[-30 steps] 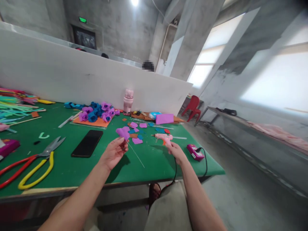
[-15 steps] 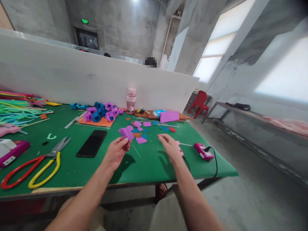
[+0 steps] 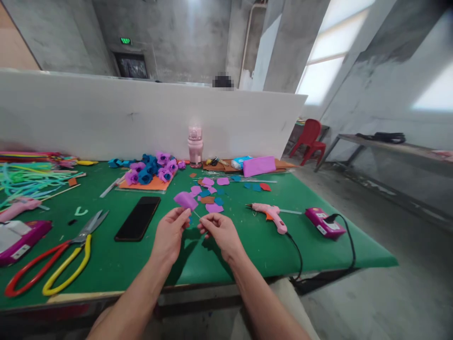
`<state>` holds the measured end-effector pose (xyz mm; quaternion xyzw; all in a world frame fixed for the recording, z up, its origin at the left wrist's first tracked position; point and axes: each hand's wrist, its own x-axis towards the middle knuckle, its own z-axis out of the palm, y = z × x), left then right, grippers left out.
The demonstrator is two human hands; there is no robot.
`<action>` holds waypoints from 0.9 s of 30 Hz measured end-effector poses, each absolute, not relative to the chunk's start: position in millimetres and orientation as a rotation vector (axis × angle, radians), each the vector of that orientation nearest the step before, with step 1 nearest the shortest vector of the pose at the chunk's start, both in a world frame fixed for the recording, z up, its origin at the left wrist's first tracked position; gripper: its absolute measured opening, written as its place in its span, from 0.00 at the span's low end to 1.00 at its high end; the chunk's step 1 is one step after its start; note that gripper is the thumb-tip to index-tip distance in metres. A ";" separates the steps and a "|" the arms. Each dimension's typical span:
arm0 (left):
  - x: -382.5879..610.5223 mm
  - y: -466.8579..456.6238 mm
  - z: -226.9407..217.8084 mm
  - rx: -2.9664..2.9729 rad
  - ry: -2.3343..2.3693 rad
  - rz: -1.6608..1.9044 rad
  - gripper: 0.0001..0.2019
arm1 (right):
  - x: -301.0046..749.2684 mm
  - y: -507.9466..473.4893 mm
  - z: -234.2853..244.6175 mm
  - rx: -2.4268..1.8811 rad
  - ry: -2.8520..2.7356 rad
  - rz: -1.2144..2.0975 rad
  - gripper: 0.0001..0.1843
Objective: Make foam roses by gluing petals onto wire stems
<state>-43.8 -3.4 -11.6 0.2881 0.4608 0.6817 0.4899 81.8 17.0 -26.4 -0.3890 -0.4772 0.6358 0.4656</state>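
Note:
My left hand (image 3: 172,231) pinches a purple paper petal (image 3: 186,200) above the green table. A thin stem (image 3: 197,215) runs from beside the petal toward the right. My right hand (image 3: 220,232) is closed on that stem's other end, fingertips pressed together. Just beyond my hands lie loose cut petals (image 3: 213,208) in purple, blue and orange-brown. To the right of my right hand a pink glue gun (image 3: 270,213) rests on its side, a clear glue stick poking from its back.
Scissors (image 3: 82,238) and a black phone (image 3: 138,218) lie left. Purple and blue paper flowers (image 3: 150,169) sit behind the phone, near a pink bottle (image 3: 195,147). A power strip (image 3: 324,223) with a cord stands right. A white partition (image 3: 155,118) borders the table's back.
My right hand has moved left from near the glue gun and now grips the stem's free end. The left hand still holds the petal. The view has shifted slightly.

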 end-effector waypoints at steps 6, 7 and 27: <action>-34.5 -4.5 -15.8 0.788 1.141 1.531 0.12 | 80.6 15.7 -25.3 -0.944 -1.090 1.507 0.10; -33.3 -4.2 -17.3 0.801 1.153 1.534 0.12 | 80.3 15.2 -25.5 -0.944 -1.093 1.502 0.10; -15.7 -6.1 -19.4 0.810 0.962 1.444 0.09 | 96.6 23.1 -27.2 -0.810 -1.086 1.438 0.13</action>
